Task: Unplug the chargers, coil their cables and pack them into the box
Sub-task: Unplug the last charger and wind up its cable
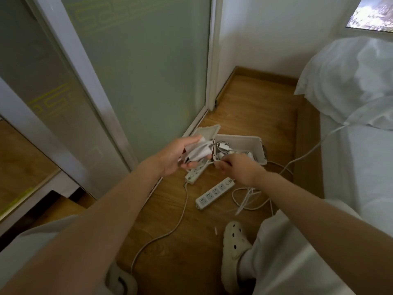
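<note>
A white plastic box (253, 143) stands on the wooden floor with its lid (207, 132) tilted open to the left; several white chargers and cables (225, 149) lie inside. My left hand (176, 156) holds a white charger with its cable bundled (201, 151) just left of the box. My right hand (238, 169) pinches the loose end of that white cable in front of the box. Two white power strips lie on the floor: one (214, 192) below my right hand, the other (194, 174) partly hidden under my hands.
A frosted glass sliding door (138, 71) stands on the left, a bed with white bedding (350, 145) on the right. A tangle of white cables (248, 199) lies by the bed. A strip's cord (176, 222) runs toward me. My foot in a cream clog (236, 237) rests on the floor.
</note>
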Available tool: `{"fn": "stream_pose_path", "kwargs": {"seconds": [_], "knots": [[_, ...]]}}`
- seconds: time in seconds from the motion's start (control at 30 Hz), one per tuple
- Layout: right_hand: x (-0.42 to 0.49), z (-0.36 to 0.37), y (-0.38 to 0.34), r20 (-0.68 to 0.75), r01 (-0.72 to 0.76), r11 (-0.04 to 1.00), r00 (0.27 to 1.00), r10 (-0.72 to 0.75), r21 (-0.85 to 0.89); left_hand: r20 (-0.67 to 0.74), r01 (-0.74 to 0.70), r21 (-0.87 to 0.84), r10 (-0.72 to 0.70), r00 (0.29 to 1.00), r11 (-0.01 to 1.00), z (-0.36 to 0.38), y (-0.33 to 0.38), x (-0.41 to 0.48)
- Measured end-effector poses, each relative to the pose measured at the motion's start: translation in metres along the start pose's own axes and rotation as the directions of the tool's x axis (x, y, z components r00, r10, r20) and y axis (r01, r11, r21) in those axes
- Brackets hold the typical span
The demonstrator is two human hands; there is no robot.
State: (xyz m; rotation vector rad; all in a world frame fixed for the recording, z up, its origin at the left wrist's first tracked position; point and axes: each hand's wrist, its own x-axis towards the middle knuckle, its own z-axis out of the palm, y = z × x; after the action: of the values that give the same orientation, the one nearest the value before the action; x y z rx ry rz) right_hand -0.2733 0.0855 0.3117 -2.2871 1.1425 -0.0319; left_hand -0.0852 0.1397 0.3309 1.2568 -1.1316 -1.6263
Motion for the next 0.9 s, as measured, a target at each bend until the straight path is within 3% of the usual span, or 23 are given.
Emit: {"fn": "stream_pose_path", "kwargs": {"seconds": [0.1, 0.43, 0.53, 0.77, 0.9], "knots": [[0.006, -0.014, 0.0, -0.018, -0.033, 0.997, 0.999, 0.032, -0.07, 0.023, 0.027, 0.201, -0.033, 0.999, 0.979, -0.007, -0.005, -0.002], [0.012, -0.016, -0.029, -0.203, -0.017, 0.999, 0.979, 0.026, 0.045, -0.248, 0.114, 0.442, -0.001, 0.969, 0.89, -0.001, -0.021, -0.003], [0.009, -0.008, -0.038, -0.205, -0.005, 0.99, 0.978, 0.034, 0.139, -0.339, 0.084, 0.384, 0.056, 0.939, 0.92, 0.001, -0.027, 0.0], [0.004, 0.032, -0.056, -0.158, -0.04, 0.994, 0.986, 0.056, 0.098, -0.59, 0.027, 0.102, 0.039, 0.806, 0.994, 0.016, -0.022, 0.022], [0.003, 0.035, -0.06, -0.119, -0.115, 0.958, 0.981, 0.15, 0.264, -0.635, 0.035, 0.035, -0.005, 0.772, 0.999, 0.021, -0.019, 0.029]]}}
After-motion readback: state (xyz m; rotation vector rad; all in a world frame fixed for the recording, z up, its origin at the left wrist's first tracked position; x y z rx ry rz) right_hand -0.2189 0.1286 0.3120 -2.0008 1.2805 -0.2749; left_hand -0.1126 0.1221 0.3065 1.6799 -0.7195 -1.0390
